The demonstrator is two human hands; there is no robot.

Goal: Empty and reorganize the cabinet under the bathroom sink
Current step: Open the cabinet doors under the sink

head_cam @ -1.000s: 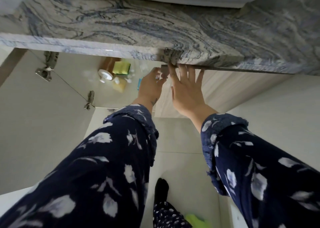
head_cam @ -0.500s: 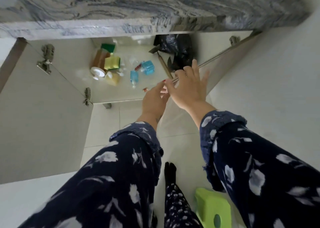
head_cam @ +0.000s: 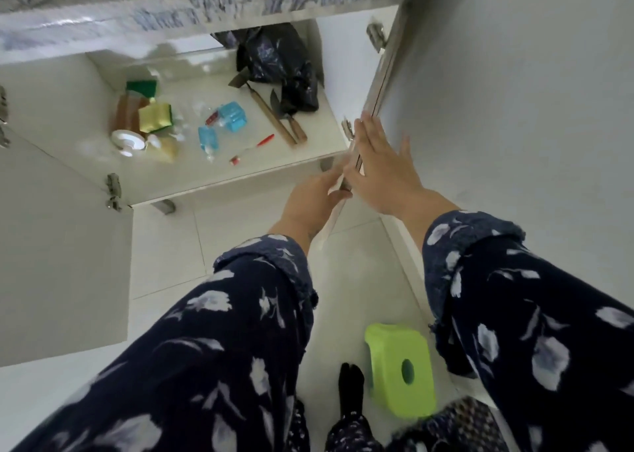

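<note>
The cabinet under the marble counter (head_cam: 137, 9) stands open, both doors swung out. My right hand (head_cam: 380, 163) lies flat with straight fingers on the outer face of the right door (head_cam: 384, 74). My left hand (head_cam: 315, 197) grips that door's lower edge from the inner side. On the cabinet floor (head_cam: 260, 167) lie a black plastic bag (head_cam: 278, 64), wooden-handled tools (head_cam: 274, 115), two blue bottles (head_cam: 233, 117), a red-handled toothbrush (head_cam: 252, 148), yellow-green sponges (head_cam: 154, 117), a brown bottle (head_cam: 125, 113) and a white round cap (head_cam: 127, 139).
The left door (head_cam: 58, 245) hangs wide open on its hinges (head_cam: 113, 191). A green plastic stool (head_cam: 399, 369) stands on the white tiled floor by my foot in a black sock (head_cam: 350, 383). A white wall (head_cam: 514, 108) runs along the right.
The right door has swung fully open toward the wall, both hands moving with it. My view has dropped, showing the whole cabinet floor and the stool.
</note>
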